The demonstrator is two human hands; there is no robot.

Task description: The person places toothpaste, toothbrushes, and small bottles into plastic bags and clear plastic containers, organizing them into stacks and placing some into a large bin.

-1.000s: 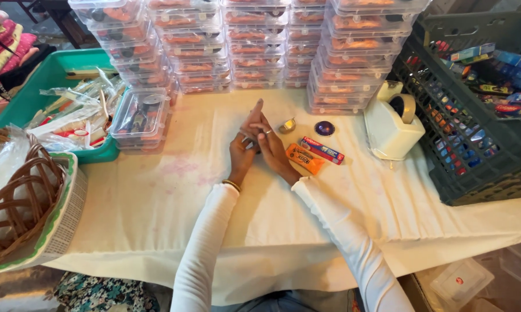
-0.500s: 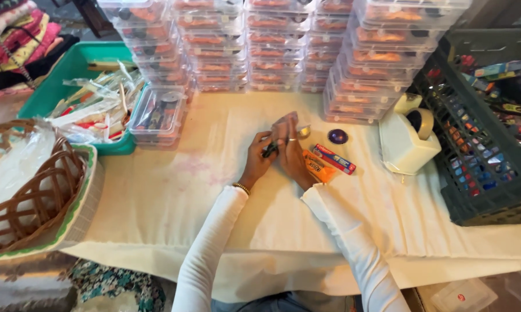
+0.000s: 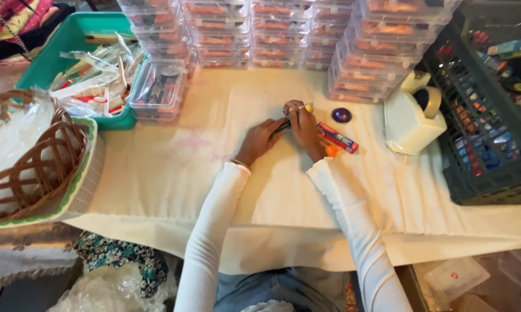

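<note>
We are mid-assembly, our left hand (image 3: 264, 137) and right hand (image 3: 303, 126) both gripping a small dark slender tool (image 3: 282, 126) above the cream-clothed table (image 3: 174, 173).

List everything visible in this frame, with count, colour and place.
table: one, cream cloth, centre
clear boxes: many, stacked, filled, table's far edge
green tub: one, full of packets, far left
wicker basket: one, brown, left
dark crate: one, full of small items, right
tape dispenser: one, cream, right of hands
red pack: one, beside right hand
dark disc: one, purple-blue, beyond red pack
left hand: on table, touching a thin dark item
right hand: holding that item
</note>
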